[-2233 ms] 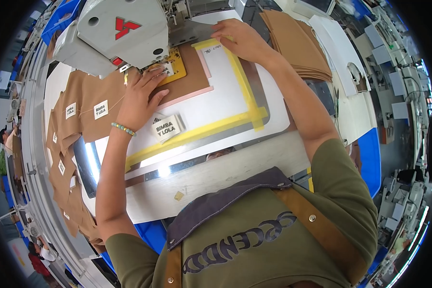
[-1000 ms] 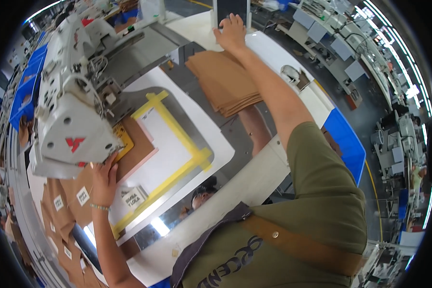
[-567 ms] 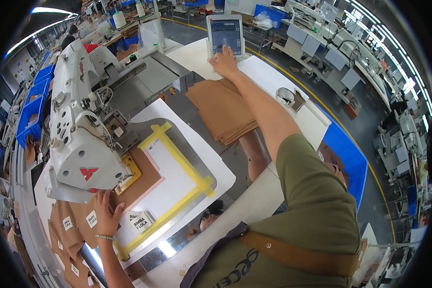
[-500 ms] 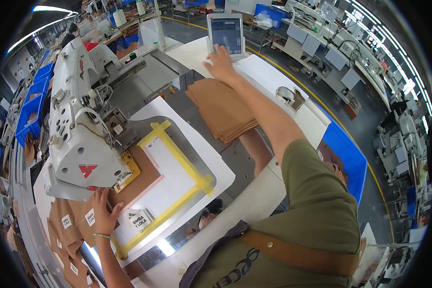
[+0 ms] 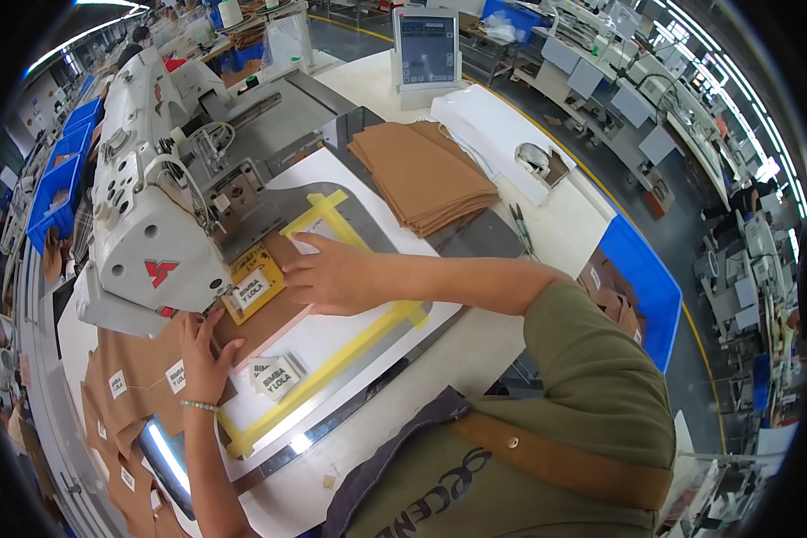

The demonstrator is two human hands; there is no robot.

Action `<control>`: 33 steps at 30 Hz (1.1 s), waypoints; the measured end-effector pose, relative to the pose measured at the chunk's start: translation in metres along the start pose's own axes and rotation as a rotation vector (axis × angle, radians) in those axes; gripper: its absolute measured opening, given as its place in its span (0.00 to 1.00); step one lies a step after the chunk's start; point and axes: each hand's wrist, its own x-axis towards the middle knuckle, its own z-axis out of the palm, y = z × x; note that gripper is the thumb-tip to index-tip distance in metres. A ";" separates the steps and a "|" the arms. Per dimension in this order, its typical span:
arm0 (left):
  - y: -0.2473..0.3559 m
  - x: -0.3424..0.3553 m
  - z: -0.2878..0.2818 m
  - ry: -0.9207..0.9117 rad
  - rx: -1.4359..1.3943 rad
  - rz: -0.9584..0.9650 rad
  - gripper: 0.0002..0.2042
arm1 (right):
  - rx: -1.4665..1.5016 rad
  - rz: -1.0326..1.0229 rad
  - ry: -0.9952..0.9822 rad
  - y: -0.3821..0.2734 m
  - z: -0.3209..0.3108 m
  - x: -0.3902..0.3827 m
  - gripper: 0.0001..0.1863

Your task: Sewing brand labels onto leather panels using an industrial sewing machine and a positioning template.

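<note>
A brown leather-like panel (image 5: 273, 325) lies on a white template plate (image 5: 354, 325) marked out with yellow tape (image 5: 334, 220). On the panel, beside the sewing machine head (image 5: 157, 269), sits a yellow frame (image 5: 273, 274) with a white printed label (image 5: 252, 289) inside it. My right hand (image 5: 336, 276) rests at the panel's right side, fingers spread next to the frame. Close under the machine head, my left hand (image 5: 208, 360) touches the panel with fingers apart; the machine partly hides its fingertips. A small pile of white labels (image 5: 278, 377) lies on the plate between my arms.
A stack of brown panels (image 5: 417, 175) lies at the back, below a tablet-like control screen (image 5: 427, 49). Labelled brown pieces (image 5: 121, 359) hang over the left side. A blue bin (image 5: 650, 278) holds brown pieces at right. Tweezers or a similar slim tool (image 5: 521, 229) lie on the table.
My right hand has come from the screen down to the panel. The plate and yellow frame have shifted away from the machine head, and the label in the frame now shows.
</note>
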 end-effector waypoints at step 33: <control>-0.142 -0.159 -0.090 0.133 0.306 -0.403 0.07 | -0.237 0.793 -0.230 0.043 -0.099 -0.062 0.16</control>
